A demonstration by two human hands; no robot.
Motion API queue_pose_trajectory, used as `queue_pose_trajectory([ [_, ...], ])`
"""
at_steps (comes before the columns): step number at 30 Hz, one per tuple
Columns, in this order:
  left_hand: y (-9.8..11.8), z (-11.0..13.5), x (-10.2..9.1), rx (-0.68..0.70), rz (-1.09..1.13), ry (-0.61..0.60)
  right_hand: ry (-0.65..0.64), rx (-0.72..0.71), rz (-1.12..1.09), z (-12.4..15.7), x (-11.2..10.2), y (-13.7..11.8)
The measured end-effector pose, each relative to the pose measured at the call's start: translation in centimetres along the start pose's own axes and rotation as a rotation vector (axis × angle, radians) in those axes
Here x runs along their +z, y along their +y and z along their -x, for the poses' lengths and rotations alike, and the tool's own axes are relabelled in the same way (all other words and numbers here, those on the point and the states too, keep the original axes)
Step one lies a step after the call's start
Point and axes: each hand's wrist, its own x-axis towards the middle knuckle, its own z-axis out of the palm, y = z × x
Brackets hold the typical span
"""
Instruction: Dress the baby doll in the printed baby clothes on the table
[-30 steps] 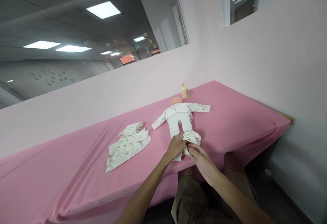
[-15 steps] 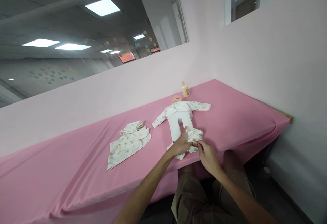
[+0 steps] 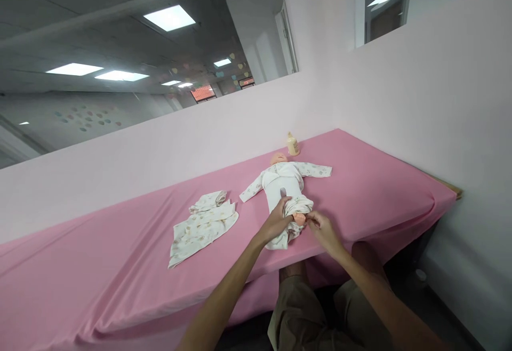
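A baby doll lies on its back, its head toward the wall, in a patterned white top with white cloth on its legs. Patterned baby trousers are bunched round its lower legs, and a bare doll foot pokes out of one leg opening. My left hand is closed on the bunched trouser leg from the left, its fingers partly hidden by cloth. From the right, my right hand pinches the trouser cuff beside the foot. The doll's other foot is hidden under cloth.
Folded patterned baby clothes lie left of the doll. A pale yellow bottle stands by the doll's head near the wall. The pink-covered table meets walls at the back and right; my knees are below its front edge.
The doll's foot has come into view out of the bunched trouser leg. Both hands have shifted slightly left with that leg, which now lies closer to the other.
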Motion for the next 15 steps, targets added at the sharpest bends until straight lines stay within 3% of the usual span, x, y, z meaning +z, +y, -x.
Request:
queue_pose_trajectory([
  [3,0.5,-0.4,-1.2,-0.052,0.002,-0.099,0.096,0.103,-0.091,-1.9,-1.9,-0.3],
  [6,1.0,-1.2,-2.4,-0.088,-0.038,-0.195,0.183,0.055,0.002,-3.6,-3.0,-0.7],
  [11,0.8,-2.4,-2.6,0.075,-0.331,-0.095,-0.273,0.064,0.100,-5.5,-2.7,-0.7],
  [13,0.6,-2.5,-2.4,0.120,-0.379,-0.071,-0.332,0.086,0.154,-6.1,-2.7,-0.2],
  [15,0.6,-2.3,-2.3,0.119,-0.339,-0.099,-0.280,0.098,0.216,-6.8,-3.1,0.3],
])
